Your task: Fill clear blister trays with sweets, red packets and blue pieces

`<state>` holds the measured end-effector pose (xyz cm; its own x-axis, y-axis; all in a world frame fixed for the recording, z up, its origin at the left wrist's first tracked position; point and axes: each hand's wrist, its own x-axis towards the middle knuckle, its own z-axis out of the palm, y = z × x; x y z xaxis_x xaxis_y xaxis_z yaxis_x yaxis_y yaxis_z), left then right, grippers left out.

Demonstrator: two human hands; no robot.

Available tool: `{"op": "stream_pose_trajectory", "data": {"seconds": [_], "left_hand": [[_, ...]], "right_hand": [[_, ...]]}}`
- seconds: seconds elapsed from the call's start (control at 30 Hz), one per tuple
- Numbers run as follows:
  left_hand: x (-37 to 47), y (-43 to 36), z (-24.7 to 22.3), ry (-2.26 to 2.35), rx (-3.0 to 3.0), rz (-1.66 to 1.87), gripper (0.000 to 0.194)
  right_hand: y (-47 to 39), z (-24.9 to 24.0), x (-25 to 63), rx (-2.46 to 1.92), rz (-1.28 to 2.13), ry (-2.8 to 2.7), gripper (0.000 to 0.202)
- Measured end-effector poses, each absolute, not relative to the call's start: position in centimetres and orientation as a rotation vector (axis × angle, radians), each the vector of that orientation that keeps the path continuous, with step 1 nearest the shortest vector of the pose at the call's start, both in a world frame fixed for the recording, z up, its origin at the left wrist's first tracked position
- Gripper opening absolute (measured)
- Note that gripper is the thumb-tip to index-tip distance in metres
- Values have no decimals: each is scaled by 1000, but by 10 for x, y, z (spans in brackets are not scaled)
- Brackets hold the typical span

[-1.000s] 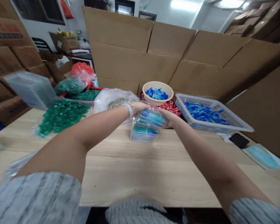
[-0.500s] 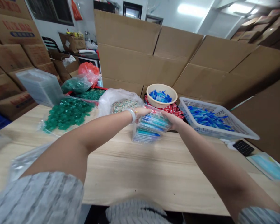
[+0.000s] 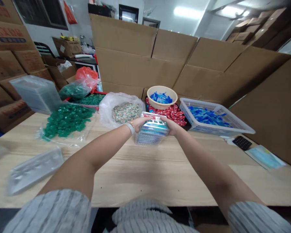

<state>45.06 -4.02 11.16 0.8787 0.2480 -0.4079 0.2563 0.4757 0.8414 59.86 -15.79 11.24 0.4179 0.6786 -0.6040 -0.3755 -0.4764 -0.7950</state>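
Note:
Between my hands is a stack of clear plastic trays (image 3: pixel 152 131) with blue and teal pieces showing inside. My left hand (image 3: pixel 138 123) grips the stack's left side, with the thumb over the top edge. On the opposite side my right hand (image 3: pixel 171 125) presses against it, fingers partly hidden behind the stack. Just behind stand a cream bowl (image 3: pixel 149 99) of blue pieces and a pile of small red packets (image 3: pixel 174 115). To the left of the stack, a white plastic bag (image 3: pixel 105 111) holds many small pale pieces.
Green translucent pieces (image 3: pixel 65 121) lie on plastic at the left, near stacked clear trays (image 3: pixel 37 94). One clear tray (image 3: pixel 36 170) rests front left. A white basket (image 3: pixel 235 124) with blue pieces stands right, near a black keypad-like object (image 3: pixel 242 142). Cardboard (image 3: pixel 133 68) walls the back.
The stack of trays looks straighter and more upright between my hands, where it leaned and fanned out before. The whole view has shifted, and the clear tray at front left shows more fully.

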Motion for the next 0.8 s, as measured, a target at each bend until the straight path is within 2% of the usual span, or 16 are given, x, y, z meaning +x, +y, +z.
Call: {"op": "stream_pose_trajectory", "data": {"seconds": [0.1,0.2,0.3,0.43,0.6,0.8], "left_hand": [[448,-39,108,507,1063,-11,23],[438,-39,112,601,1391,270,44],[428,-44,121,539,1989,540,64],[431,-54,129,175,2744,395,88],[446,-63,121,252,3011,331,75],[439,-72,117,250,2946,373,74]], "right_hand": [[-158,111,593,-1580,1266,-276,31],[-159,113,593,-1545,1281,-293,26],[-157,114,594,-1494,1260,-298,24],[-149,113,602,-1465,1219,-308,21],[-146,108,617,-1376,1286,-364,28],[-152,97,607,-1273,1184,-435,15]]}}
